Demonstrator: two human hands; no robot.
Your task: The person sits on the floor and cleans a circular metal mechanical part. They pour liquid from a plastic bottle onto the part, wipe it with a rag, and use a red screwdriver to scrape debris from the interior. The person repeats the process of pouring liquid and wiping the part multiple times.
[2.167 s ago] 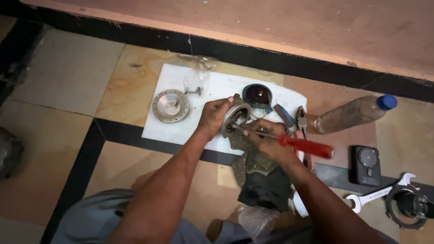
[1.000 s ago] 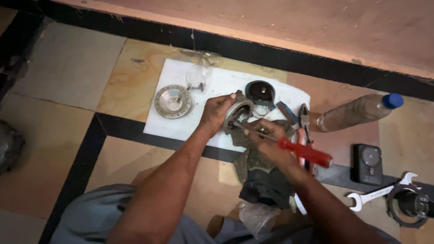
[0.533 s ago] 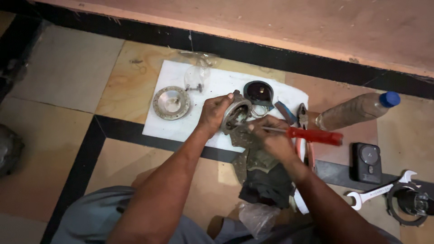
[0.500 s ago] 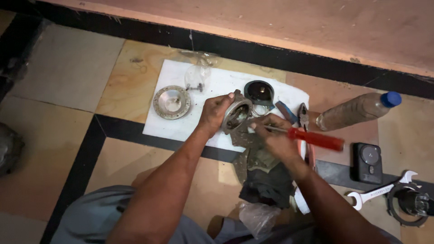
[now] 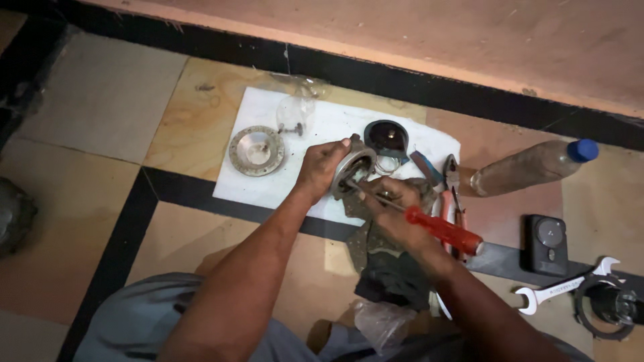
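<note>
My left hand [image 5: 320, 166] grips a round grey metal housing [image 5: 353, 167] tilted on edge above a white sheet [image 5: 315, 127] on the floor. My right hand [image 5: 392, 204] holds a red-handled screwdriver [image 5: 443, 230]; its shaft points up-left and its tip sits inside the housing's open face. A dirty dark rag [image 5: 386, 265] lies under my right hand.
On the sheet lie a flat round metal disc [image 5: 256, 150], a clear glass dome [image 5: 296, 112] and a dark round cap [image 5: 386, 137]. Pliers [image 5: 451, 175], a lying plastic bottle with a blue cap [image 5: 533, 166], a small black device [image 5: 545, 235], a spanner [image 5: 565, 289] and a ring part [image 5: 610, 305] lie to the right.
The screwdriver's handle has swung down and back toward me, and its tip stays in the housing. My left hand keeps its grip with little movement.
</note>
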